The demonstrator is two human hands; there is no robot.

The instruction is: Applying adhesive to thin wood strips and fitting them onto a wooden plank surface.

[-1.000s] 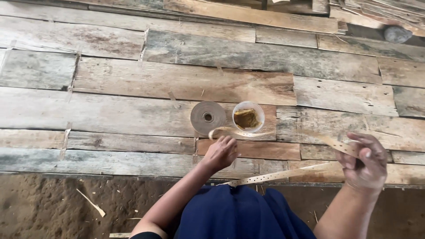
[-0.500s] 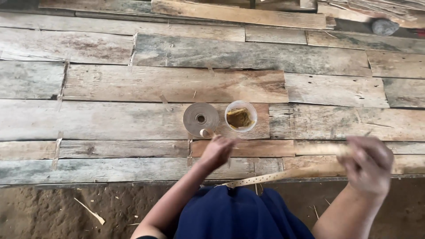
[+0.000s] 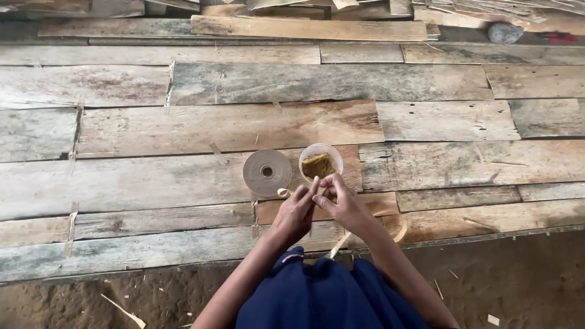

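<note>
My left hand [image 3: 298, 210] and my right hand [image 3: 338, 201] meet in front of me over the wooden plank floor [image 3: 213, 128], fingers pinched together on a thin pale strip [image 3: 338, 244] that runs back from the fingers toward my lap. A small curl of the same strip [image 3: 283, 193] lies just left of my fingers. Right behind the hands stand a flat roll of brown tape-like strip [image 3: 267, 172] and a small clear cup with yellow-brown paste [image 3: 320, 163]. My blue clothing [image 3: 323, 298] fills the bottom of the view.
Weathered planks stretch left, right and ahead. Loose boards [image 3: 311, 27] are stacked at the far edge, with a grey stone [image 3: 504, 33] at the far right. Bare earth [image 3: 73, 304] with splinters lies below the planks' front edge.
My right hand swung in from the far right to meet my left hand by the cup. The long strip it held out now runs between both hands.
</note>
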